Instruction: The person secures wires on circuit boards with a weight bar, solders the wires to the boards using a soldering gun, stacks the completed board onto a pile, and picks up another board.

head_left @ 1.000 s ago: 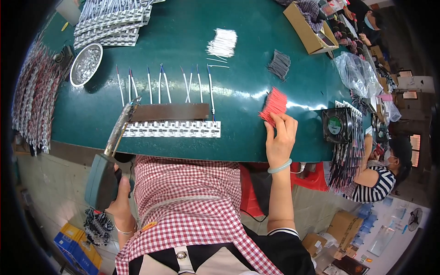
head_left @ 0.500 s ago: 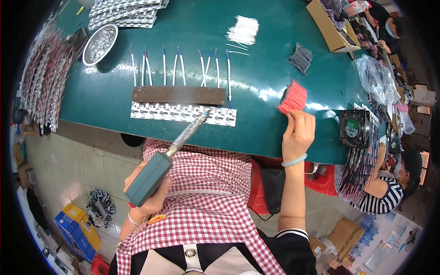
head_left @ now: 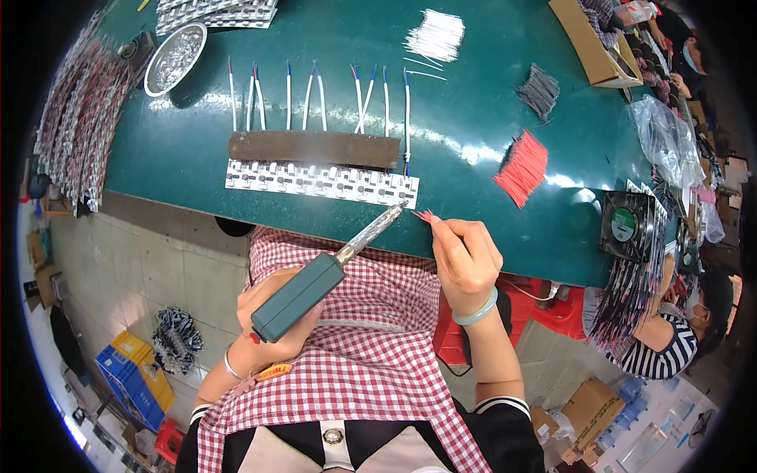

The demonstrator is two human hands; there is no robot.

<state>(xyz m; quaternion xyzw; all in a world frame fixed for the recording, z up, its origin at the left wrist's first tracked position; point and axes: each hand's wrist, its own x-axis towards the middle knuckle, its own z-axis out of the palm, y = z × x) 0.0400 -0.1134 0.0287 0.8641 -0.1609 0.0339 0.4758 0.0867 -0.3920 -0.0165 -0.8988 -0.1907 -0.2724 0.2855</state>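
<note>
My left hand [head_left: 277,315] is closed round the green handle of a soldering iron [head_left: 303,296]. The iron's tip reaches the lower right end of a white strip of circuit boards [head_left: 319,183]; whether it touches cannot be made out. Pinched in my right hand [head_left: 467,264] are a few short red wires [head_left: 424,215], their ends close to the iron's tip. Across the strip's upper side lies a brown bar [head_left: 315,147], and several white cables [head_left: 289,98] stick out beyond it. The pile of red wires [head_left: 522,168] lies beyond my right hand.
Bundles of white wires [head_left: 435,35] and grey wires [head_left: 539,92] lie farther back. A metal bowl [head_left: 175,59] of small bits stands at the left, near stacked boards [head_left: 71,130]. To the right are a small fan [head_left: 624,226], a cardboard box [head_left: 595,47] and a co-worker in a striped top [head_left: 662,347].
My right hand has left the red pile and moved left with a few red wires. The soldering iron has shifted right, its tip now at the strip's right end.
</note>
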